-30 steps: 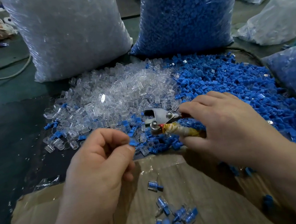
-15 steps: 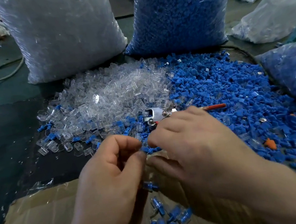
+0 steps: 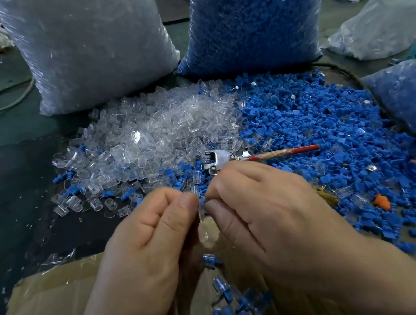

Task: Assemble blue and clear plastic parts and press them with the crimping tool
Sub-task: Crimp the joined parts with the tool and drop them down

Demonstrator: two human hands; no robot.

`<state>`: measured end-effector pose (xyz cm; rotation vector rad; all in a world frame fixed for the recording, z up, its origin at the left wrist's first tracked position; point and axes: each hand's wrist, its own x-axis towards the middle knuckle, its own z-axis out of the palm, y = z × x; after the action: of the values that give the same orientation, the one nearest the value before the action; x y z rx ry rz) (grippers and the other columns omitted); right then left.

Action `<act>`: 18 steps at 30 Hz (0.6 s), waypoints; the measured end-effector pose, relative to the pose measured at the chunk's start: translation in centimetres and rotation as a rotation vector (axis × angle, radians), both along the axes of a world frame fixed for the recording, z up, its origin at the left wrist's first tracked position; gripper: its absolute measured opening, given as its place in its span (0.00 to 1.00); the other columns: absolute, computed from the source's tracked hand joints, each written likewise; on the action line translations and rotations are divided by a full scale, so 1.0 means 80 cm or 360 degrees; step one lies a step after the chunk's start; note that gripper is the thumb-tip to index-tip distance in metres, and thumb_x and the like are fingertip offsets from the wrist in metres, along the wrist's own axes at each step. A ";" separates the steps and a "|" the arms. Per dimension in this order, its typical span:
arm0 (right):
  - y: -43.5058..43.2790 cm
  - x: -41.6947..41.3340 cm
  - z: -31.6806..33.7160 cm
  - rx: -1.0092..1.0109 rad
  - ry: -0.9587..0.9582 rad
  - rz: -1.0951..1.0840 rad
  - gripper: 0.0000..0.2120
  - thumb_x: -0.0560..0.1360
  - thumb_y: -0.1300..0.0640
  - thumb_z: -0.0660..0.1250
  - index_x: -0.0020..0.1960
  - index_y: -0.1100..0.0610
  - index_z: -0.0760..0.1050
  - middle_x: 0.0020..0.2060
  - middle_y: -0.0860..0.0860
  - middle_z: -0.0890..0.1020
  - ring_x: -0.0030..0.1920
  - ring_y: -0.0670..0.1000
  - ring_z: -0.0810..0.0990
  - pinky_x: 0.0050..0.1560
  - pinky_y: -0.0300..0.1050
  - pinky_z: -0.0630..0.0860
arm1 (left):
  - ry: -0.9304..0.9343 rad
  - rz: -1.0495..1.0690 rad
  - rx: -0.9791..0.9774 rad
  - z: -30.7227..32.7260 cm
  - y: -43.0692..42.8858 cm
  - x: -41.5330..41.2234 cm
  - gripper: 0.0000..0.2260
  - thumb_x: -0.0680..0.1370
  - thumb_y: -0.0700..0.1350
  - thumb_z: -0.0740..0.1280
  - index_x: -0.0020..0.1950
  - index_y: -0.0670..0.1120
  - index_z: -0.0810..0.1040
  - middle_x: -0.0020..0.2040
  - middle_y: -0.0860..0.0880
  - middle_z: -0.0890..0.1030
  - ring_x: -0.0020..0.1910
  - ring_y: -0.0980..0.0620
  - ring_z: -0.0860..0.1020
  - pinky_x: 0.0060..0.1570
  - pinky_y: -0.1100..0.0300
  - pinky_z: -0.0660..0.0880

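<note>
The step in hand looks like the joining: both hands meet just on the near side of the tool (image 3: 219,159), with a clear part (image 3: 200,207) caught between them. The left hand (image 3: 144,247) pinches it with thumb and curled forefinger, and the right hand (image 3: 272,217) pinches it from the other side, its remaining fingers curled under. No blue part shows in either grip, so I cannot tell whether one is already seated. The tool lies on the bench (image 3: 1,174) just beyond the right knuckles, its red handle pointing away to the right. A yellowish end shows past the right hand, but whether the palm holds it is unclear. The clear pile (image 3: 149,136) lies left of and beyond the tool, the blue pile (image 3: 318,127) to its right, and joined pieces (image 3: 233,312) lie nearer than it on the cardboard (image 3: 61,300). The next move probably calls for pushing the halves home, then setting the pair squarely in the tool's jaws and squeezing.
</note>
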<state>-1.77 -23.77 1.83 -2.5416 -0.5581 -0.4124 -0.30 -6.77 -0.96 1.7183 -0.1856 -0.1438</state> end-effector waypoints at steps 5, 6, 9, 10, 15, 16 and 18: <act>0.006 -0.004 0.004 0.0133 0.0094 -0.0010 0.15 0.81 0.47 0.53 0.41 0.54 0.69 0.32 0.45 0.70 0.31 0.48 0.67 0.31 0.48 0.64 | 0.0025 -0.0011 -0.0333 0.005 -0.005 -0.002 0.14 0.69 0.60 0.69 0.36 0.50 0.77 0.28 0.48 0.74 0.26 0.51 0.71 0.26 0.58 0.70; 0.005 -0.004 0.005 0.0149 0.0109 0.0000 0.14 0.80 0.47 0.53 0.42 0.53 0.69 0.33 0.45 0.70 0.32 0.48 0.68 0.31 0.48 0.64 | 0.0007 -0.0032 -0.0340 0.008 -0.008 -0.002 0.13 0.69 0.59 0.68 0.36 0.50 0.77 0.28 0.51 0.75 0.26 0.55 0.73 0.26 0.62 0.70; 0.001 -0.003 0.006 0.0105 0.0085 0.0077 0.14 0.81 0.49 0.55 0.43 0.56 0.72 0.35 0.48 0.72 0.34 0.50 0.69 0.34 0.50 0.66 | -0.0001 -0.0044 -0.0355 0.016 -0.012 -0.003 0.14 0.70 0.51 0.75 0.35 0.44 0.76 0.27 0.51 0.74 0.24 0.59 0.71 0.25 0.68 0.69; -0.001 -0.001 0.005 0.0045 0.0081 0.0106 0.14 0.81 0.51 0.56 0.44 0.57 0.73 0.36 0.49 0.73 0.35 0.52 0.70 0.34 0.52 0.68 | -0.0001 -0.0042 -0.0348 0.018 -0.012 -0.004 0.15 0.71 0.52 0.74 0.35 0.42 0.75 0.26 0.51 0.73 0.23 0.59 0.70 0.24 0.68 0.68; -0.002 -0.001 0.008 -0.0116 0.0113 0.0127 0.12 0.80 0.52 0.58 0.42 0.55 0.73 0.34 0.49 0.73 0.33 0.52 0.70 0.33 0.53 0.69 | -0.0230 -0.0138 -0.0108 0.016 -0.009 -0.004 0.12 0.76 0.53 0.66 0.39 0.45 0.75 0.28 0.55 0.75 0.25 0.63 0.71 0.27 0.72 0.67; -0.001 -0.003 0.009 0.0017 0.0222 0.0096 0.12 0.79 0.48 0.56 0.41 0.52 0.72 0.32 0.46 0.73 0.32 0.49 0.70 0.32 0.51 0.68 | -0.0292 -0.0151 -0.0044 0.015 -0.006 -0.004 0.13 0.76 0.56 0.65 0.41 0.46 0.75 0.29 0.55 0.76 0.26 0.62 0.71 0.27 0.71 0.68; 0.000 -0.006 0.013 0.0604 0.0702 0.0036 0.13 0.76 0.47 0.58 0.37 0.52 0.70 0.28 0.46 0.73 0.28 0.45 0.70 0.27 0.44 0.67 | -0.0510 -0.0177 0.0117 0.013 -0.002 -0.003 0.14 0.77 0.60 0.64 0.43 0.51 0.77 0.32 0.52 0.77 0.28 0.59 0.73 0.28 0.65 0.69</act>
<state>-2.26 -23.79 2.88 -2.1604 -0.3052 0.0548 -0.52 -6.91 0.08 1.7977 -0.5183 0.0449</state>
